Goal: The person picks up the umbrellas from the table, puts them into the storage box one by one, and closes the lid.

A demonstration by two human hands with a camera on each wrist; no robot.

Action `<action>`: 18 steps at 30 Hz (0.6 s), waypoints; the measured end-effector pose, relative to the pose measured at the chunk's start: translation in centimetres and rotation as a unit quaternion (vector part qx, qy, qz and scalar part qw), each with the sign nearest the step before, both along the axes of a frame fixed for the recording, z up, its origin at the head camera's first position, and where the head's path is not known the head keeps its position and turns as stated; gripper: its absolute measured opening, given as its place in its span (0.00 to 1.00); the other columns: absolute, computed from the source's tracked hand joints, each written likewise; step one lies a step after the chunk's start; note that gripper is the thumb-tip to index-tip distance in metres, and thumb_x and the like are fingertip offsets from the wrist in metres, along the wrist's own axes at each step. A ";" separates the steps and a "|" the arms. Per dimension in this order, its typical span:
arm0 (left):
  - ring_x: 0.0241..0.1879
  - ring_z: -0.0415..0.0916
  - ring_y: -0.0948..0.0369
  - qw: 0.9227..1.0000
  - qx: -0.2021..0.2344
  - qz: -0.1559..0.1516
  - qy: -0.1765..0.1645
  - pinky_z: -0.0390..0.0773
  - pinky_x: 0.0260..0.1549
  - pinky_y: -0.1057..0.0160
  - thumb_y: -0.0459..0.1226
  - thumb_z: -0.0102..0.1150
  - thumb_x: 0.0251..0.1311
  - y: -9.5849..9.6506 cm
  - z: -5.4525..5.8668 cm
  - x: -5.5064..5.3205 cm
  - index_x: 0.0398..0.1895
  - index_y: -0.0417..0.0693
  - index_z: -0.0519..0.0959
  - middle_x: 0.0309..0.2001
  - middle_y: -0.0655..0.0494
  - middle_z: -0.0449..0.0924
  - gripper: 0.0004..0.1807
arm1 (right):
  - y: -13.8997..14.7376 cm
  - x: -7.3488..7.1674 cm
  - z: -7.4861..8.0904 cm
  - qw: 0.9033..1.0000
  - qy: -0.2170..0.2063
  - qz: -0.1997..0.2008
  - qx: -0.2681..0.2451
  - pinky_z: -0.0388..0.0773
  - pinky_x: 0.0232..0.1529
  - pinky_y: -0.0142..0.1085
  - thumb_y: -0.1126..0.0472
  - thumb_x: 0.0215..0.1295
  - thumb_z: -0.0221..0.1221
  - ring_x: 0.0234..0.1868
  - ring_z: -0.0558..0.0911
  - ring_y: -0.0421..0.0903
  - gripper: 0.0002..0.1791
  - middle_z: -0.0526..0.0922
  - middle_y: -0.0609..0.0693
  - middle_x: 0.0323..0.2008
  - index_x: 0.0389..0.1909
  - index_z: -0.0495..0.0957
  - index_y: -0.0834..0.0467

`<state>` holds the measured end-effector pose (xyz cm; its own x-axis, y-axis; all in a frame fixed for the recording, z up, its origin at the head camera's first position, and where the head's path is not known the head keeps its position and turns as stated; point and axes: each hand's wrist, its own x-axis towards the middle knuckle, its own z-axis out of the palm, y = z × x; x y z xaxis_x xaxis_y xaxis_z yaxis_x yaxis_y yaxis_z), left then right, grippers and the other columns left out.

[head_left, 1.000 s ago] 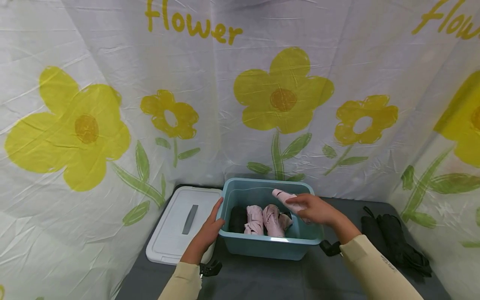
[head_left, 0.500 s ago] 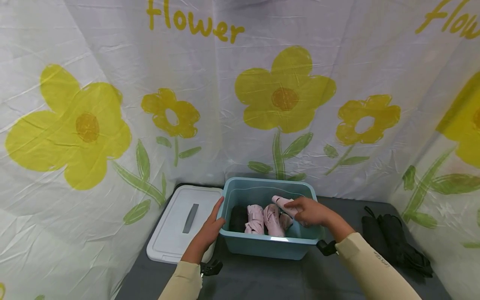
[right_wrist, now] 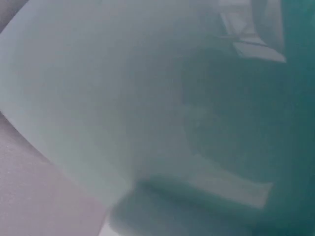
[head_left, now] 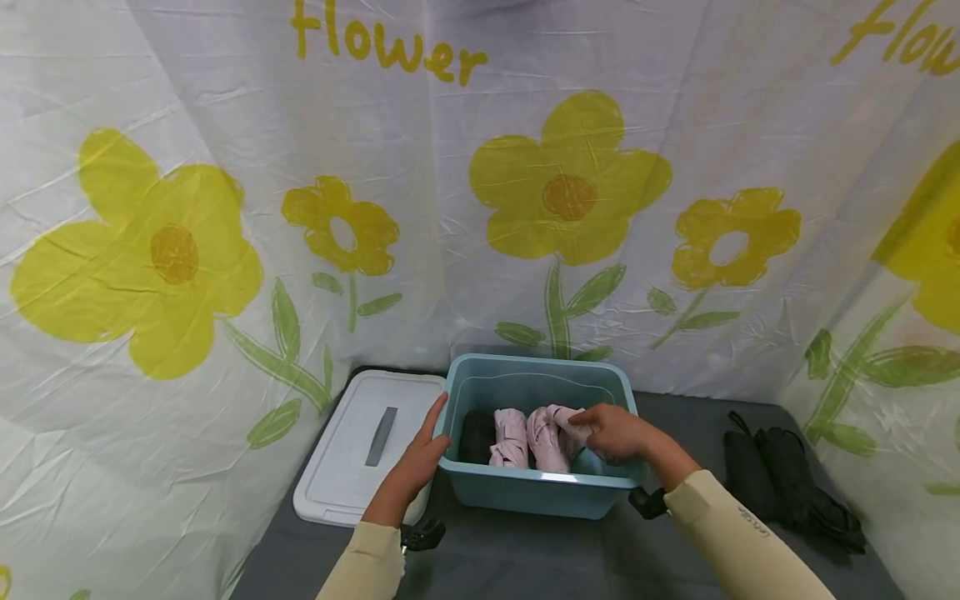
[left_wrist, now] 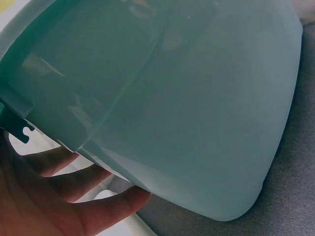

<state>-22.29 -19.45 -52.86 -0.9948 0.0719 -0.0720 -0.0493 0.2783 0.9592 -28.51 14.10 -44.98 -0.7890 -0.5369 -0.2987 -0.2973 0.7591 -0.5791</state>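
A blue-green plastic storage bin (head_left: 525, 493) stands on the dark grey tabletop. In it lie a black rolled bundle (head_left: 477, 438) and two pink folded umbrellas, one on the left (head_left: 510, 440) and one in the middle (head_left: 547, 440). My right hand (head_left: 621, 433) reaches over the bin's right side and holds another pink folded umbrella (head_left: 567, 418) low inside, its lower part hidden by the hand. My left hand (head_left: 415, 467) rests against the bin's left rim; in the left wrist view its fingers (left_wrist: 115, 206) lie fairly straight along the wall. The right wrist view shows only the bin's outside.
Left of the bin lies a white lid (head_left: 352, 454) with a grey handle (head_left: 381, 437). Black folded umbrellas (head_left: 798, 483) lie on the tabletop (head_left: 540, 558) to the right. A white curtain (head_left: 420, 250) printed with yellow flowers hangs close behind the bin.
My right hand has lowered the pink umbrella further into the bin, moving slightly left toward the other pink ones. The left hand has stayed at the rim.
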 end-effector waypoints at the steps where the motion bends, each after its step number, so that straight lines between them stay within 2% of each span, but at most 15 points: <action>1: 0.71 0.50 0.41 1.000 -0.002 0.000 0.000 0.60 0.58 0.31 0.35 0.39 0.61 0.0 0.0 0.0 0.77 0.70 0.43 0.78 0.50 0.41 0.41 | 0.0 0.0 -0.1 1.000 0.006 0.000 0.004 0.70 0.34 0.41 0.70 0.56 0.50 0.34 0.74 0.46 0.29 0.74 0.60 0.63 0.62 0.73 0.63; 2: 0.71 0.51 0.40 1.000 -0.005 0.001 -0.001 0.60 0.57 0.31 0.35 0.39 0.61 0.1 0.1 0.0 0.77 0.69 0.43 0.78 0.49 0.41 0.41 | 0.0 -0.1 -0.1 1.000 0.016 0.002 0.007 0.71 0.36 0.42 0.70 0.57 0.50 0.38 0.75 0.46 0.28 0.75 0.61 0.62 0.62 0.74 0.63; 3: 0.71 0.51 0.40 1.000 -0.005 0.001 -0.002 0.60 0.58 0.32 0.35 0.39 0.61 0.1 0.1 0.0 0.77 0.69 0.43 0.78 0.49 0.42 0.41 | 0.1 -0.1 -0.1 1.000 0.019 -0.002 0.004 0.71 0.36 0.42 0.69 0.58 0.50 0.37 0.75 0.46 0.27 0.76 0.61 0.61 0.62 0.74 0.63; 4: 0.71 0.51 0.40 1.000 -0.007 0.001 -0.002 0.60 0.58 0.31 0.35 0.39 0.61 0.1 0.1 0.0 0.77 0.69 0.44 0.78 0.49 0.42 0.41 | 0.1 -0.2 0.0 1.000 0.022 -0.007 0.002 0.71 0.35 0.42 0.69 0.60 0.49 0.33 0.74 0.46 0.26 0.78 0.61 0.59 0.62 0.74 0.63; 6: 0.71 0.51 0.40 1.000 -0.011 0.003 -0.001 0.60 0.57 0.31 0.35 0.40 0.61 0.1 0.0 0.0 0.77 0.68 0.44 0.78 0.48 0.42 0.41 | 0.2 -0.2 0.1 1.000 0.023 -0.020 -0.007 0.70 0.30 0.40 0.67 0.64 0.49 0.24 0.70 0.43 0.24 0.83 0.61 0.47 0.62 0.74 0.60; 9: 0.70 0.51 0.40 1.000 -0.012 0.007 -0.004 0.60 0.58 0.31 0.36 0.40 0.61 0.0 0.0 0.0 0.77 0.69 0.43 0.78 0.49 0.42 0.41 | 0.5 -0.2 0.4 0.999 0.012 -0.036 -0.029 0.63 0.21 0.37 0.64 0.68 0.49 0.14 0.56 0.42 0.23 0.82 0.58 0.32 0.63 0.74 0.57; 11: 0.70 0.51 0.40 1.000 -0.011 0.008 -0.003 0.59 0.57 0.30 0.36 0.39 0.62 0.0 -0.1 0.0 0.77 0.69 0.43 0.78 0.50 0.41 0.41 | 0.7 -0.1 0.6 0.999 0.011 -0.036 -0.039 0.63 0.22 0.37 0.63 0.69 0.49 0.15 0.60 0.40 0.22 0.82 0.57 0.33 0.63 0.74 0.56; 12: 0.71 0.51 0.40 1.000 -0.010 0.008 -0.004 0.59 0.58 0.30 0.36 0.39 0.62 0.0 0.0 0.0 0.77 0.70 0.43 0.78 0.51 0.41 0.41 | 0.8 -0.1 0.6 0.998 0.009 -0.035 -0.044 0.64 0.23 0.38 0.63 0.69 0.50 0.16 0.61 0.41 0.22 0.83 0.57 0.39 0.62 0.75 0.56; 14: 0.71 0.50 0.39 1.000 -0.009 0.005 -0.003 0.59 0.57 0.30 0.36 0.39 0.62 0.0 0.0 0.0 0.77 0.70 0.42 0.78 0.51 0.40 0.41 | 0.9 0.1 0.7 0.998 0.011 -0.030 -0.047 0.69 0.28 0.39 0.62 0.69 0.51 0.25 0.72 0.42 0.21 0.82 0.59 0.51 0.62 0.75 0.56; 16: 0.71 0.50 0.39 1.000 -0.009 0.003 -0.002 0.59 0.57 0.30 0.36 0.39 0.62 0.0 -0.1 0.0 0.77 0.71 0.42 0.78 0.51 0.40 0.41 | 1.0 0.2 0.6 0.998 0.013 -0.025 -0.053 0.73 0.35 0.42 0.62 0.68 0.51 0.38 0.80 0.47 0.21 0.76 0.60 0.60 0.61 0.76 0.57; 18: 0.71 0.50 0.39 1.000 -0.008 0.002 -0.002 0.59 0.57 0.30 0.36 0.39 0.62 0.1 -0.1 0.0 0.77 0.72 0.43 0.78 0.51 0.40 0.41 | 1.1 0.4 0.6 0.998 0.010 -0.023 -0.055 0.76 0.41 0.46 0.61 0.69 0.51 0.47 0.81 0.52 0.21 0.75 0.60 0.62 0.61 0.76 0.57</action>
